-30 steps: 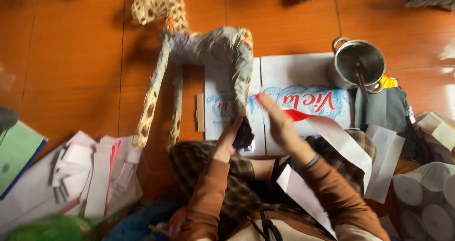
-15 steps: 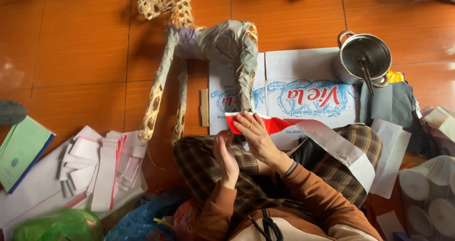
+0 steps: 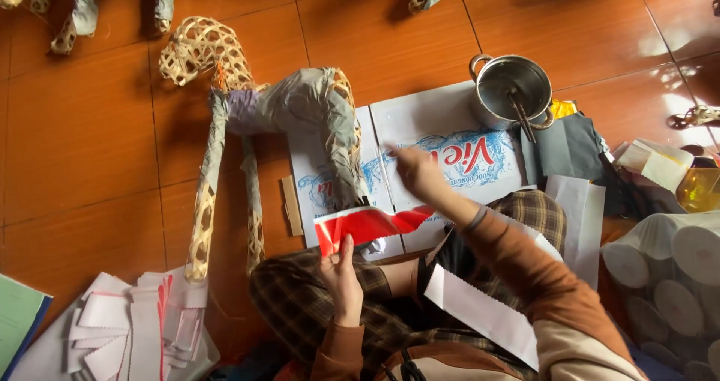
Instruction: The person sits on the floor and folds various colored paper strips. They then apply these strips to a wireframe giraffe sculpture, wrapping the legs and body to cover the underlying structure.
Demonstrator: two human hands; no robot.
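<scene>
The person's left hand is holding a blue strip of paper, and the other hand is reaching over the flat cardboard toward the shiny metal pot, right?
Not quite. In the head view the long paper strip held by the left hand is red, not blue. The rest is right: the right hand stretches over the flattened white cardboard box toward the shiny round metal pot.

1. Flattened cardboard carton point(image 3: 450, 137): white panels with blue and red print, lying flat on the floor beneath the metal pot point(image 3: 511, 87).
2. Small white box point(image 3: 654, 163): at right, beside paper rolls point(image 3: 675, 265).
</scene>
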